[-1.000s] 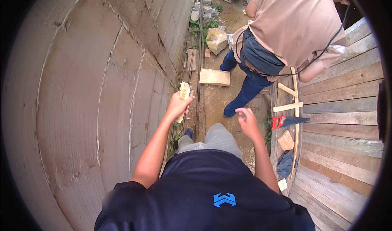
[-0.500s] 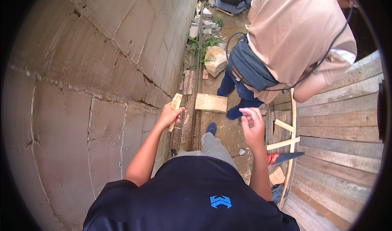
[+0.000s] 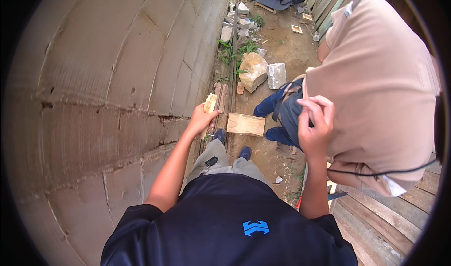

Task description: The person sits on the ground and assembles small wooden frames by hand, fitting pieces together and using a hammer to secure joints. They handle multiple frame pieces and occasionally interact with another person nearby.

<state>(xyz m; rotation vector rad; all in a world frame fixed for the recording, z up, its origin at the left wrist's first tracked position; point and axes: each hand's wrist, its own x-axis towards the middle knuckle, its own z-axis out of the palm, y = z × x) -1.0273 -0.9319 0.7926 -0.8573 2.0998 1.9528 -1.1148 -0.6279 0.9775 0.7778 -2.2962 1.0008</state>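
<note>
My left hand (image 3: 203, 119) is closed round short, pale, rough-edged pieces of wood (image 3: 210, 103), held upright near the block wall. A thin metal piece, perhaps a nail, sticks out below the fingers. Raised on the other side, my right hand (image 3: 317, 127) has loosely curled fingers standing apart, with nothing visible in them. It overlaps a co-worker's waist in the view. On the ground ahead of my feet lies a flat wooden board (image 3: 246, 125) with curved grain, between the two hands.
A co-worker in a tan shirt (image 3: 376, 92) bends close on my right, beside plank walling (image 3: 376, 223). The block wall (image 3: 94, 139) runs along my left. Ahead are a large rock (image 3: 253, 71), a pale block (image 3: 276, 75) and long thin rods (image 3: 230, 78). A saw blade (image 3: 337, 195) shows partly.
My right hand has moved right and up, its fingers curling more. The co-worker has shifted right and nearer, covering most of the saw and wood strips. My left hand keeps its wood.
</note>
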